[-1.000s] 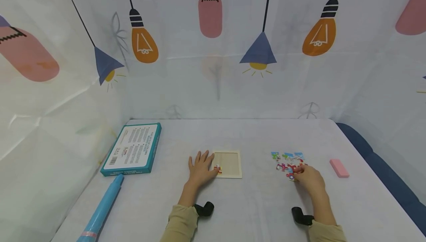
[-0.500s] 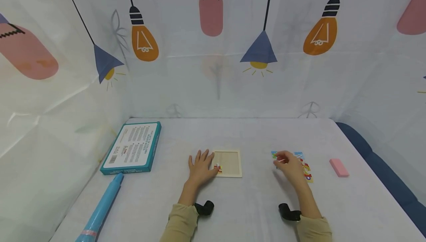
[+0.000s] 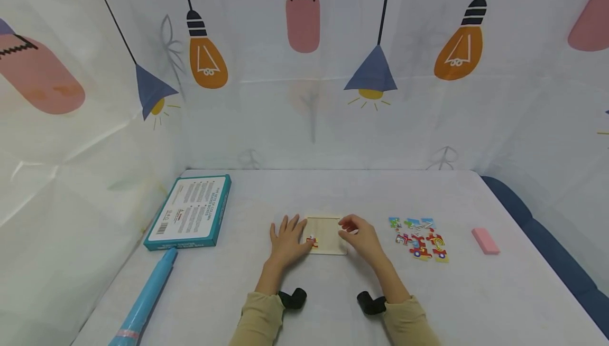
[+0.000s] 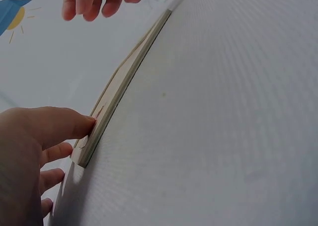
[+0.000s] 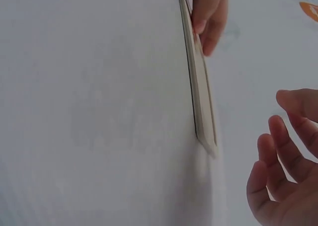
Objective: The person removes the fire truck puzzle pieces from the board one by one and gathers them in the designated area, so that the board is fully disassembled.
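My left hand (image 3: 287,243) lies spread at the left edge of a shallow wooden puzzle tray (image 3: 328,235). Its thumb (image 4: 74,124) presses on a small colourful jigsaw piece (image 3: 312,241) in the tray's lower left corner, partly covering it. The other fingers rest on the tablecloth outside the frame. My right hand (image 3: 361,237) hovers over the tray's right edge, fingers loosely bent and nothing visible between them. In the right wrist view those fingers (image 5: 278,131) are apart from the tray. Several loose jigsaw pieces (image 3: 420,248) with red vehicle pictures lie to the right.
A pink block (image 3: 485,241) lies beyond the loose pieces. At the left are a teal-edged box (image 3: 190,211) and a long blue tube (image 3: 145,298). A white printed curtain (image 3: 266,119) hangs behind the table, and a dark blue seat (image 3: 547,235) stands at the right.
My right hand has travelled left from the loose pieces, past their left side, to above the tray's right edge. The loose pieces are uncovered again. My left hand has stayed in place.
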{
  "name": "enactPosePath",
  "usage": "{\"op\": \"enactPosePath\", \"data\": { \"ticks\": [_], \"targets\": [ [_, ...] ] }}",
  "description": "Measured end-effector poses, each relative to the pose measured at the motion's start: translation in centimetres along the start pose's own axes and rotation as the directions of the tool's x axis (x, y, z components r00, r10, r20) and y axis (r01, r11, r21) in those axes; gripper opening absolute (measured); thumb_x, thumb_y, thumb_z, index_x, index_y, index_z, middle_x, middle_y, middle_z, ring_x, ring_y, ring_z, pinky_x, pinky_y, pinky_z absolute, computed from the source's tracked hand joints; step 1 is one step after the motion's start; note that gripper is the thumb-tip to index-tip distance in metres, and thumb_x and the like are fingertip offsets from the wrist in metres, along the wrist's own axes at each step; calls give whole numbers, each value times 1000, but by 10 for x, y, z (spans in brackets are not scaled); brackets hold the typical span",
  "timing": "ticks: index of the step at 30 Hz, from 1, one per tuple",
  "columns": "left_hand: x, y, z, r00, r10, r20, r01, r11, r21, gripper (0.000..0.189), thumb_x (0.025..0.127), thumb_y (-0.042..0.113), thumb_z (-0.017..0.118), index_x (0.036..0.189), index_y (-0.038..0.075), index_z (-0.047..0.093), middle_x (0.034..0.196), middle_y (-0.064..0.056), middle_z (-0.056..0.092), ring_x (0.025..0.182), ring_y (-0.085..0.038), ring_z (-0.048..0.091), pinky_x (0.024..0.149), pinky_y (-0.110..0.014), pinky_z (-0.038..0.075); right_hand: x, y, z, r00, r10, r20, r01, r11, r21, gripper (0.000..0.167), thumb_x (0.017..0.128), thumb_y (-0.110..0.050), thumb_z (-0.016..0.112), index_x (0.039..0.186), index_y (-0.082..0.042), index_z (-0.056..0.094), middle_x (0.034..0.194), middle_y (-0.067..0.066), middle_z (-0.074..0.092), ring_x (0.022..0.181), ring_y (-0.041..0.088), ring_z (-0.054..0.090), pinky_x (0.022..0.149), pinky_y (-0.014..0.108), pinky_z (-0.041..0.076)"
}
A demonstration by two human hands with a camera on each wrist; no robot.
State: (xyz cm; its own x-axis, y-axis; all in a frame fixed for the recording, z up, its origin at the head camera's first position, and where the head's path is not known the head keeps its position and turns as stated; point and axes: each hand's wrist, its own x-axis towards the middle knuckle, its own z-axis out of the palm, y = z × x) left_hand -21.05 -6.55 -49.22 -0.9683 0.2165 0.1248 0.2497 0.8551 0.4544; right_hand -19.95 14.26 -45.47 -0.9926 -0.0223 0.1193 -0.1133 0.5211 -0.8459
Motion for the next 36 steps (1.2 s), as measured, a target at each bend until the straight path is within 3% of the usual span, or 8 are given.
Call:
{"op": "enactPosePath", "data": {
  "ticks": [8,15,20,24,29,33,36],
  "targets": [
    [1,-1,1,1000,-4,-13,4,1000,-29,53,80,40,59,125,13,55,142,-11,41,135,-38,25,103,-64,5,1,-12,28,992,-44,114,49,998,-42,16,77,-3,69,91,-8,65,85,2,62,81,17,57,72,33,47],
    [0,-1,0,1000,3,-24,-5,998,-67,43,80,36,60,115,12,58,141,-13,42,134,-39,25,102,-65,5,3,-15,39,980,-73,183,90,993,-82,19,75,-2,66,94,-7,66,87,4,65,79,18,58,71,33,48],
    [0,-4,-2,1000,21,6,-20,997,-74,45,83,38,57,120,12,57,142,-13,40,135,-39,24,102,-65,4,3,-16,42,975,-84,206,106,989,-98,19,77,-2,66,96,-7,65,87,5,64,79,19,58,70,34,48],
    [0,-8,-6,997,29,67,-22,995,-98,58,76,42,62,125,12,55,144,-13,37,136,-39,21,103,-64,2,4,-17,45,969,-82,232,116,984,-137,25,74,0,65,98,-4,65,89,8,62,77,19,56,68,34,46],
    [0,-11,-11,989,43,140,-28,994,-106,74,62,36,68,130,12,51,146,-13,34,138,-37,17,104,-63,0,4,-18,53,963,-61,261,140,945,-294,37,74,-8,70,110,-2,65,94,10,57,78,20,52,67,35,44],
    [1,-11,-11,987,49,150,-34,994,-102,75,61,34,69,130,12,51,146,-13,34,138,-37,16,103,-64,0,3,-20,58,962,-80,261,180,905,-385,36,76,-13,72,109,-2,66,94,11,54,79,22,53,67,38,45],
    [1,-11,-10,988,50,143,-35,994,-100,75,61,34,69,130,12,52,146,-13,35,138,-38,17,103,-64,0,3,-22,60,968,-71,241,160,914,-372,32,74,-11,72,104,-4,65,92,10,53,77,21,52,66,37,44]
  ]
}}
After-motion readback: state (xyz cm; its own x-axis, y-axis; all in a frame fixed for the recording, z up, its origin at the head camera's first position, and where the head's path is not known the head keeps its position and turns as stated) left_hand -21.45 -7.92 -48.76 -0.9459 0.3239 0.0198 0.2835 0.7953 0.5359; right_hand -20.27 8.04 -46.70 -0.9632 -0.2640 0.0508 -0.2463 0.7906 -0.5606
